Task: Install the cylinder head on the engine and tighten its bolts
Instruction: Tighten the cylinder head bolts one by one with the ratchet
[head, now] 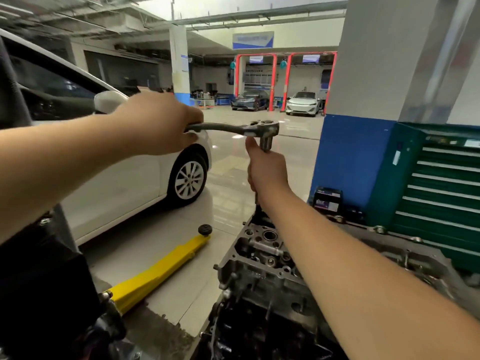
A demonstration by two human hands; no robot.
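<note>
Presently the left hand (158, 123) is gripping the dark steel ratchet wrench (233, 128) handle lying horizontal; the right hand (267, 172) is clasping its vertical extension over the grey cylinder head (262, 258).

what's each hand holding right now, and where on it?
Left hand grips the ratchet wrench at its handle end. Right hand grips the extension bar just below the ratchet head.
</note>
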